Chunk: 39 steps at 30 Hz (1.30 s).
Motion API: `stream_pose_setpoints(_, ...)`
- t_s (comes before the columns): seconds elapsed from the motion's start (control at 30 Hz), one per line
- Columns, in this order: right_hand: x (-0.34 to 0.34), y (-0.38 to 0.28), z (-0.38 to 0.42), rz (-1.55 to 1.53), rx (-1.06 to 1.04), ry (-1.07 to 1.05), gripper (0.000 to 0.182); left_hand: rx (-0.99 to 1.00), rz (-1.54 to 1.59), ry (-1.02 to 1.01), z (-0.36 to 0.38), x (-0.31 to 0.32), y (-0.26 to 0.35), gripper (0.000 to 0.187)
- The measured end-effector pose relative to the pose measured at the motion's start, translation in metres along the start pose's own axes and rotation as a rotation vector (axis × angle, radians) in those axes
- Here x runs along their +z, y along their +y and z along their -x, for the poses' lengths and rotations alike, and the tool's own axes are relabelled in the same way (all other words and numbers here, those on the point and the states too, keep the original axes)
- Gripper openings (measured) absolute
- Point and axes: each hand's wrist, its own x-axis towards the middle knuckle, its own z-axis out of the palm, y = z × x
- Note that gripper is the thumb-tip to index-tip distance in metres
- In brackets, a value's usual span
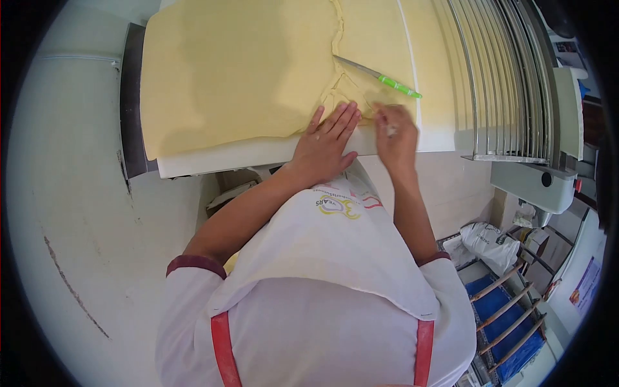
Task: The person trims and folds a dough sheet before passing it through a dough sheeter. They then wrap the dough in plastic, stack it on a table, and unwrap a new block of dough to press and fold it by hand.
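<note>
A wide sheet of pale yellow dough [225, 77] covers the belt, with a ragged seam of torn edges and loose strips [338, 87] running down its right part. My left hand [325, 138] lies flat on the lower end of that seam, fingers stretched out. Just to its right, my right hand [396, 135] is closed and slightly blurred, fingers curled by a thin dough edge; a pale bit shows at the palm, and what the fingertips pinch is partly hidden. A knife with a green handle [400, 86] lies on the dough above both hands, blade pointing left.
The white belt edge [225, 161] passes in front of me. On the right stands a metal bar guard [509, 84] above a grey machine housing with a red button [577, 185]. Lower right are a white bag [490, 245] and a rack with wooden rods [509, 309].
</note>
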Motion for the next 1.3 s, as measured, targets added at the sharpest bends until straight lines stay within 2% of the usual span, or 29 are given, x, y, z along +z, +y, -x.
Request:
stream_pose_setpoints(0.03, -0.007, 0.002, -0.006, -0.033, 0.026, 0.061, 0.022, -0.007, -0.034, 0.004, -0.003, -0.001, -0.001, 0.078)
stream_pose_setpoints(0.13, -0.008, 0.008, -0.034, 0.291, -0.149, 0.146, 0.037, -0.014, -0.091, -0.026, -0.003, -0.003, 0.003, 0.078)
stream_pose_setpoints(0.17, -0.006, 0.009, -0.039, 0.361, -0.168, 0.088, 0.040, -0.009, -0.092, -0.039, -0.004, -0.004, 0.002, 0.077)
stream_pose_setpoints(0.27, -0.006, 0.019, -0.045, 0.416, -0.140, -0.016, 0.032, 0.018, -0.049, -0.024, -0.003, -0.016, -0.001, 0.076)
stream_pose_setpoints(0.3, -0.008, 0.018, -0.046, 0.394, -0.105, -0.061, 0.023, 0.028, -0.026, -0.018, -0.002, -0.020, -0.001, 0.076)
stream_pose_setpoints(0.4, -0.007, 0.028, -0.047, 0.346, -0.119, 0.033, 0.018, 0.062, -0.106, 0.030, -0.008, -0.023, -0.004, 0.077)
stream_pose_setpoints(0.5, -0.016, 0.035, -0.029, 0.020, 0.070, 0.291, 0.015, 0.112, -0.119, -0.081, -0.037, -0.021, 0.009, 0.081)
stream_pose_setpoints(0.6, -0.024, 0.067, 0.026, -0.387, 0.182, 0.747, 0.022, 0.091, -0.130, -0.156, -0.067, -0.004, 0.007, 0.086)
stream_pose_setpoints(0.67, -0.022, 0.085, 0.081, -0.911, 0.530, 1.064, 0.025, 0.084, -0.164, -0.200, -0.070, -0.003, 0.009, 0.093)
stream_pose_setpoints(0.73, -0.029, 0.111, 0.126, -0.940, 0.873, 1.252, 0.021, 0.113, -0.143, -0.214, -0.072, -0.010, 0.015, 0.091)
stream_pose_setpoints(0.83, -0.031, 0.191, 0.165, -0.763, 1.261, 1.036, 0.020, 0.084, -0.074, -0.213, -0.079, -0.016, 0.023, 0.086)
stream_pose_setpoints(0.9, -0.031, 0.259, 0.159, -0.588, 1.126, 1.039, 0.022, 0.006, -0.008, -0.156, -0.082, -0.018, 0.024, 0.081)
stream_pose_setpoints(0.93, -0.040, 0.293, 0.150, -0.562, 1.030, 0.996, 0.023, 0.041, -0.052, -0.103, -0.094, -0.011, 0.024, 0.079)
stream_pose_setpoints(0.97, -0.050, 0.323, 0.136, -0.590, 1.007, 0.905, 0.018, 0.059, -0.105, -0.055, -0.110, -0.004, 0.024, 0.078)
stream_pose_setpoints(1.0, -0.062, 0.343, 0.114, -0.619, 0.858, 0.898, 0.018, 0.022, -0.128, -0.035, -0.133, 0.001, 0.029, 0.077)
stream_pose_setpoints(1.03, -0.077, 0.366, 0.090, -0.666, 0.808, 0.865, 0.019, -0.009, -0.182, -0.044, -0.150, 0.015, 0.024, 0.078)
stream_pose_setpoints(1.07, -0.085, 0.384, 0.074, -0.709, 0.819, 0.854, 0.021, -0.096, -0.301, -0.067, -0.163, 0.016, 0.035, 0.080)
stream_pose_setpoints(1.17, -0.095, 0.437, 0.055, -0.800, 0.967, 0.865, 0.024, -0.152, -0.296, -0.091, -0.165, 0.012, 0.034, 0.079)
stream_pose_setpoints(1.3, -0.078, 0.480, 0.115, -0.852, 1.277, 0.983, 0.029, -0.203, -0.272, -0.109, -0.166, 0.005, 0.037, 0.079)
